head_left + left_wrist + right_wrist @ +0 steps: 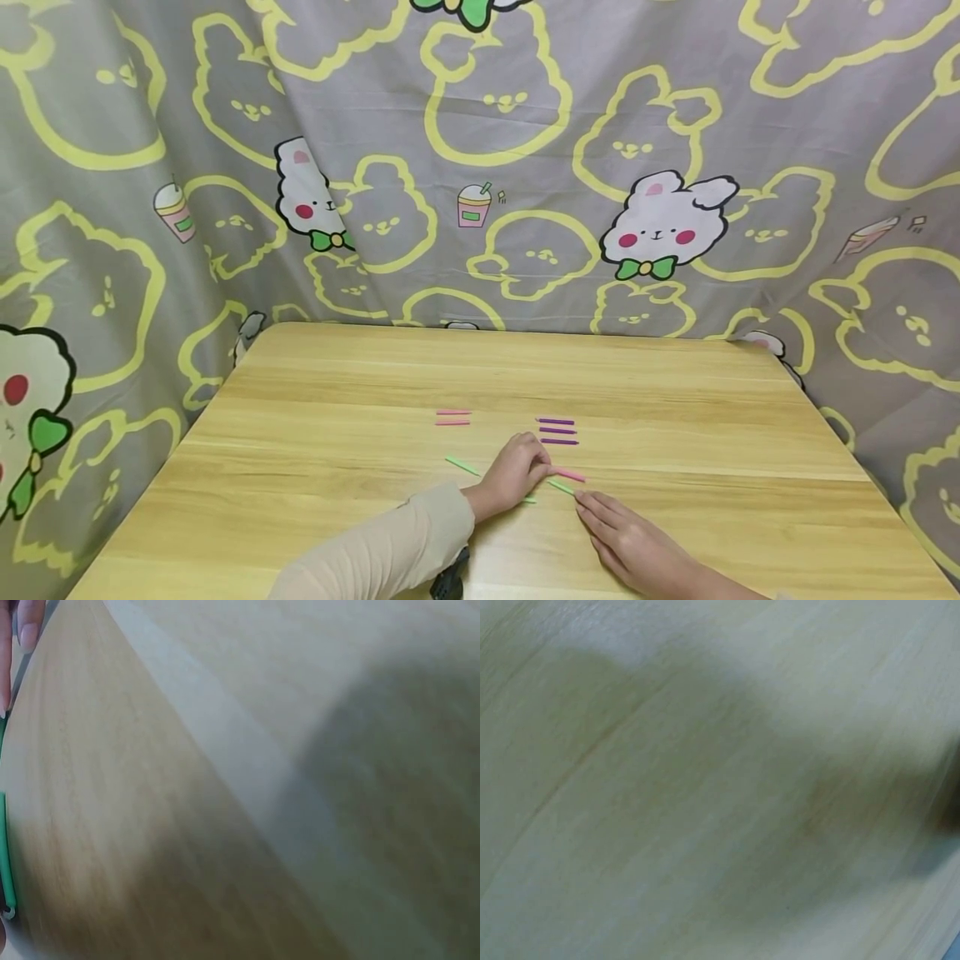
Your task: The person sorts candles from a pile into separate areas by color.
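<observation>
My left hand [513, 475] pinches one end of a thin pink candle [568, 474], which points right from the fingertips. Just below it lies a green candle [561, 486], roughly in line with the pink one. My right hand [626, 537] holds that green candle's near end at its fingertips. In the left wrist view, the right fingers [6, 675] are at the left edge. Another green candle [462, 466] runs partly behind the left hand. A green tip [529, 500] shows below the left wrist. The right wrist view holds only blurred tabletop and shadow.
Two pink candles [453, 422] lie side by side behind the left hand. Right of them, three purple candles [558, 431] form a neat stack of rows. All rest on a wooden table [337, 367], with a patterned curtain [405, 283] behind it.
</observation>
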{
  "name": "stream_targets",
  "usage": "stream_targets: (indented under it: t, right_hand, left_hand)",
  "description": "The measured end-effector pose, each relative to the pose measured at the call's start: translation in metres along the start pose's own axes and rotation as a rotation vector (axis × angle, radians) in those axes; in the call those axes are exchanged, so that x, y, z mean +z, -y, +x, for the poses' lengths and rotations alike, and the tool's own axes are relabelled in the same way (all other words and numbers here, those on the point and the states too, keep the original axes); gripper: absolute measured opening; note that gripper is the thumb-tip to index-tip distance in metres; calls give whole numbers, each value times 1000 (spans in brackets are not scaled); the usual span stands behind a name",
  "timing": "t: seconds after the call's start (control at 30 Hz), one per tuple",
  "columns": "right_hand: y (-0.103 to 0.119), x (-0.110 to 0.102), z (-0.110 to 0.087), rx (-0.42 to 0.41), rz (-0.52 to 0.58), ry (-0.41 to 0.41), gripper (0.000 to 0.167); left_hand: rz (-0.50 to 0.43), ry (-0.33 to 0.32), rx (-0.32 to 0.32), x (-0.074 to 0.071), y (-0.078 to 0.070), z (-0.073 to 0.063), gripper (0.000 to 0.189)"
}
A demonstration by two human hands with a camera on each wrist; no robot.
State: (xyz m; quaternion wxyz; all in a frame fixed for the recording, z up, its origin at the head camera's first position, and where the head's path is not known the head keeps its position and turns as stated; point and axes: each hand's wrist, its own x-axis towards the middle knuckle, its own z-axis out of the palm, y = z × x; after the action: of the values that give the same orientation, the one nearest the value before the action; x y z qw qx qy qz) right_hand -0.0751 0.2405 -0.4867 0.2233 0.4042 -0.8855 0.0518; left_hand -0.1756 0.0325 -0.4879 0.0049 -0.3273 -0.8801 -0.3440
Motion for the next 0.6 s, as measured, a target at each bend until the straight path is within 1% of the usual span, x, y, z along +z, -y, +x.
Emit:
stream_targets:
  t: [0.1,0.23,0.4,0.6]
  right_hand:
    - [0,-1,1,-1,-4,0,34]
    - [0,-2,2,-4,-17,9,34]
    - [0,-1,1,-4,-28,22,35]
    - [0,-2,2,2,-25,34,35]
  left_hand:
    - [-8,-3,-10,-2,-1,-1,13]
    - [-16,-26,-11,-5,0,-2,15]
    - [-33,-50,3,-7,5,-3,12]
    - [-74,-77,0,-15,10,-5,9]
